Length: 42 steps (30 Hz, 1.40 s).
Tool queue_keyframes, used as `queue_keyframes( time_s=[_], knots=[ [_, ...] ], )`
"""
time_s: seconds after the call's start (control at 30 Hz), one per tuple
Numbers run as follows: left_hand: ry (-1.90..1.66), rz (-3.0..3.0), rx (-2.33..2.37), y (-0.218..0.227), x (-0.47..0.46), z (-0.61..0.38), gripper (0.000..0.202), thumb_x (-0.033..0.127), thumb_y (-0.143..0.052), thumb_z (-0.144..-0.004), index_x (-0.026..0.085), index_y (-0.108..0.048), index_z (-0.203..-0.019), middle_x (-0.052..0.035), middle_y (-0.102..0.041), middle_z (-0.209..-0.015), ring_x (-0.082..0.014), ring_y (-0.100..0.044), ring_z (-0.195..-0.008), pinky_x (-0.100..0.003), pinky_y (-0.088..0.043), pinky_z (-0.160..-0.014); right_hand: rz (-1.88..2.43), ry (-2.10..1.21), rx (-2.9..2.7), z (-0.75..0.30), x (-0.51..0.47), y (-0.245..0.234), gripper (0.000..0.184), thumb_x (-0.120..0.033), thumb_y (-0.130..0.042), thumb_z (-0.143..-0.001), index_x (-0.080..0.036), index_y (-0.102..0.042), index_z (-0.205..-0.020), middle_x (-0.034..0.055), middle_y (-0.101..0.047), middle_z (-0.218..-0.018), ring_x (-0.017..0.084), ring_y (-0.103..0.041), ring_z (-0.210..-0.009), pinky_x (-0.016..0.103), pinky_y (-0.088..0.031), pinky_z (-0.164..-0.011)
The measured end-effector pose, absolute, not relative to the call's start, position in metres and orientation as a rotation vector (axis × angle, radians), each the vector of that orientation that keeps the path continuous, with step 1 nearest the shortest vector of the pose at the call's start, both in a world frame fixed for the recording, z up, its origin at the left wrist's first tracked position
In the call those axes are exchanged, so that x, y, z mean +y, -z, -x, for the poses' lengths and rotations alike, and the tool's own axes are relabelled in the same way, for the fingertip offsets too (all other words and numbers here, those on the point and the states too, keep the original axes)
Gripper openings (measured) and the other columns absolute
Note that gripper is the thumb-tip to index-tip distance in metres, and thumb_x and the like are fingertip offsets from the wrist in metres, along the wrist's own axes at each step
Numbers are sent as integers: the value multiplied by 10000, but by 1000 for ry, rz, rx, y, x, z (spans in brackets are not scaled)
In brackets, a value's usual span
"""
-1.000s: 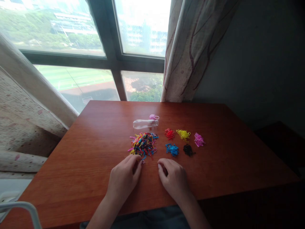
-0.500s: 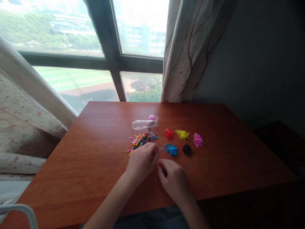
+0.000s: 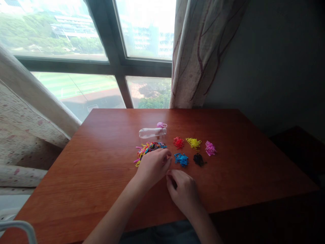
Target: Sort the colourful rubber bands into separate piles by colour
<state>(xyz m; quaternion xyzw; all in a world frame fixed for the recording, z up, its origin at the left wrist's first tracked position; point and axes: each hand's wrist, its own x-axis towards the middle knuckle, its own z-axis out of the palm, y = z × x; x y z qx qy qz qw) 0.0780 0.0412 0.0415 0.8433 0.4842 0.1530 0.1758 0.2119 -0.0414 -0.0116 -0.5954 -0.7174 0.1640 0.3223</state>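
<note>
My left hand (image 3: 154, 166) is closed in a pinch at the near right edge of a mixed pile of thin coloured loops (image 3: 146, 150), partly covering it. Whatever its fingertips hold is too small to make out. Just below and to the right, my right hand (image 3: 182, 188) has thumb and forefinger pressed together, its contents hidden. The fingertips of both hands are close to each other. Beyond them lie small heaps sorted by colour: blue loops (image 3: 181, 159), black loops (image 3: 198, 159), red loops (image 3: 178, 142), yellow loops (image 3: 193, 143) and pink loops (image 3: 210, 148).
A clear plastic bottle (image 3: 152, 133) lies on its side behind the mixed pile, with a pink cap with a loop (image 3: 161, 125) beside it. The brown wooden table (image 3: 101, 162) reaches to a window (image 3: 116, 67) and curtains (image 3: 198, 67). A white curved bar (image 3: 22, 225) stands at lower left.
The blue piece that stuck out from my left fingertips no longer shows. My left fingers have shifted slightly; my right hand keeps its pinch. The whole view has moved a little.
</note>
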Motion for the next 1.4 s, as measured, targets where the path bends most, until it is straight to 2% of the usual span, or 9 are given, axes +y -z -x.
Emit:
queue_keyframes(
  time_s=[0.1, 0.27, 0.53, 0.77, 0.93, 1.13, 1.4],
  knots=[
    [-580, -2273, 1449, -39, 31, -49, 142, 284, -531, -914, 221, -658, -908, -13, -708, -846, -154, -639, -733, -237, -429, -632, 1566, -476, -1890, -212, -41, 9, 165, -142, -462, -903, -217, -602, -858, 5, -646, -779, 160, -585, -734, 254, -331, -673],
    [-722, -2166, 1469, -24, 10, -8, 131, 286, -537, -919, 218, -648, -916, 6, -696, -780, -131, -608, -643, -229, -428, -609, 1583, -464, -1887, -211, -41, 9, 158, -135, -480, -888, -220, -609, -855, -1, -646, -768, 157, -581, -713, 253, -338, -667],
    [-705, -2186, 1487, 0, -13, 4, 154, 301, -506, -939, 252, -648, -975, -2, -725, -958, -164, -678, -842, -252, -480, -725, 1595, -431, -1905, -209, -43, 9, 163, -142, -483, -899, -226, -615, -852, -4, -653, -766, 157, -594, -715, 253, -348, -670],
    [-555, -2321, 1607, -6, -18, -6, 144, 351, -529, -921, 252, -627, -887, 5, -698, -847, -169, -658, -751, -257, -440, -626, 1614, -370, -1929, -209, -42, 8, 165, -140, -489, -896, -223, -617, -833, -8, -654, -744, 151, -598, -688, 250, -354, -651],
    [-515, -2346, 1632, -8, -18, -8, 154, 331, -499, -937, 244, -611, -876, -1, -698, -842, -171, -656, -744, -261, -428, -613, 1609, -358, -1935, -208, -42, 8, 173, -138, -487, -899, -221, -628, -840, -1, -660, -748, 157, -604, -694, 255, -367, -656],
    [-551, -2354, 1616, -5, -17, -6, 180, 305, -454, -959, 257, -623, -999, -7, -723, -955, -186, -687, -827, -269, -471, -670, 1611, -371, -1929, -209, -42, 7, 169, -143, -486, -901, -221, -628, -854, 3, -666, -762, 163, -611, -708, 254, -368, -661],
    [-615, -2319, 1654, -1, -16, -5, 188, 285, -459, -946, 248, -632, -1008, -15, -736, -1004, -193, -704, -845, -276, -508, -692, 1595, -432, -1948, -198, -41, 6, 160, -143, -503, -903, -226, -639, -899, -3, -675, -787, 165, -620, -733, 257, -376, -681]
  ],
)
